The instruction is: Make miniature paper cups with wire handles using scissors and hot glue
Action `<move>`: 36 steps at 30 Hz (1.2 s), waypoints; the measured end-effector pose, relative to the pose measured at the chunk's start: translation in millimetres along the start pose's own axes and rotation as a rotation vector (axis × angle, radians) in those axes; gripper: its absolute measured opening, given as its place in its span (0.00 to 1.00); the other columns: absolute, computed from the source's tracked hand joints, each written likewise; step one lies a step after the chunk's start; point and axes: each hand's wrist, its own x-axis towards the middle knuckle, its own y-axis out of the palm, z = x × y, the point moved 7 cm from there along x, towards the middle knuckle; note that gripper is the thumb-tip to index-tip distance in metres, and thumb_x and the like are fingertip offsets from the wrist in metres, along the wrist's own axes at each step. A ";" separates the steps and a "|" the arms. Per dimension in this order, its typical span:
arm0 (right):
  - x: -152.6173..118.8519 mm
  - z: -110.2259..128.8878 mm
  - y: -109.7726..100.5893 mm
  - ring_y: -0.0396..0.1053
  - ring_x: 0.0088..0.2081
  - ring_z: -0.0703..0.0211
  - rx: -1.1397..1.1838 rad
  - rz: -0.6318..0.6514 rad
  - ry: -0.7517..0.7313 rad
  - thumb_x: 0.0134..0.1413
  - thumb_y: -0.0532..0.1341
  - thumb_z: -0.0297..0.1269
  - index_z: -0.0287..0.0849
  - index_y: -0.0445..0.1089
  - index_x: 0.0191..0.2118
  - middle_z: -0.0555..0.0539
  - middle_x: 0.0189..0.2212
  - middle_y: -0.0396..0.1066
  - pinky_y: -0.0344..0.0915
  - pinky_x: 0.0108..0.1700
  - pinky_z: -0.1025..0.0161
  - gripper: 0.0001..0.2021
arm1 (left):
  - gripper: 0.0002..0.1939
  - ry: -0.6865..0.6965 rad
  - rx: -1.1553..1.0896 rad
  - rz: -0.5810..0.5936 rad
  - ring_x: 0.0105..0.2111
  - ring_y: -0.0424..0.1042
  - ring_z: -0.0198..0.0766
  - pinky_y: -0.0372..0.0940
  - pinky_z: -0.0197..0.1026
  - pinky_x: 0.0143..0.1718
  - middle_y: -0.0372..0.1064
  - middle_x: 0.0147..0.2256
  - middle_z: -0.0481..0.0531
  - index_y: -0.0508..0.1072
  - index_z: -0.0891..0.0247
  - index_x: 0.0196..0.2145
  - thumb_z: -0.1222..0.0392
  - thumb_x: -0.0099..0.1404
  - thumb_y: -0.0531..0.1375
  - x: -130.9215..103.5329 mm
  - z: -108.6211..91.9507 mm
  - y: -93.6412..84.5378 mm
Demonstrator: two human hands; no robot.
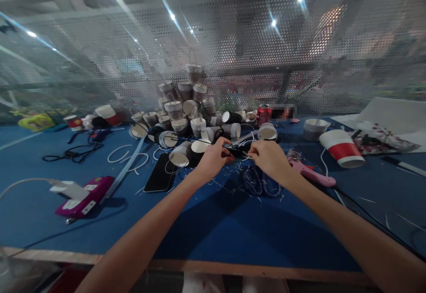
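My left hand [213, 157] is closed, thumb and fingers pinched beside a dark thing that lies between my hands. My right hand [268, 159] is closed too, its fingertips pinching something thin and light-coloured that is too small to name. The hands are a short gap apart, just above the table. Next to my left hand lie small cups [180, 154] wrapped in pale material. Below my right hand are purple-blue loops [261, 182], perhaps scissor handles, among white thread scraps. A pink glue gun [314, 174] lies right of my right hand.
Many wrapped cups [179, 125] are piled at the back. A black phone [161, 173] and a purple power strip [85, 197] with a white plug lie left. A red can [263, 114], a red-and-white paper cup [342, 148] and a perforated metal screen [226, 49] stand beyond.
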 end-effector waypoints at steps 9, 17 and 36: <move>-5.3 8.4 3.2 0.63 0.30 0.59 -0.087 -0.098 -0.066 0.52 0.51 0.24 0.39 0.66 0.28 0.45 0.28 0.68 0.52 0.31 0.63 0.09 | 0.13 -0.048 -0.019 -0.044 0.33 0.74 0.39 0.68 0.38 0.34 0.74 0.29 0.50 0.64 0.64 0.32 0.72 0.50 0.62 4.9 11.7 -1.0; -6.6 10.6 2.4 0.60 0.33 0.57 -0.093 -0.195 -0.172 0.53 0.48 0.22 0.40 0.64 0.29 0.44 0.29 0.66 0.53 0.34 0.62 0.11 | 0.11 -0.054 -0.001 -0.041 0.33 0.75 0.40 0.68 0.41 0.34 0.75 0.28 0.50 0.65 0.64 0.32 0.69 0.50 0.62 7.5 18.1 -2.6; 1.7 9.2 1.3 0.65 0.22 0.66 0.485 0.225 -0.174 0.56 0.53 0.36 0.38 0.73 0.29 0.47 0.26 0.73 0.60 0.29 0.65 0.13 | 0.09 0.005 0.119 -0.081 0.31 0.74 0.38 0.65 0.36 0.30 0.74 0.27 0.48 0.63 0.62 0.30 0.69 0.52 0.61 3.5 2.8 -10.3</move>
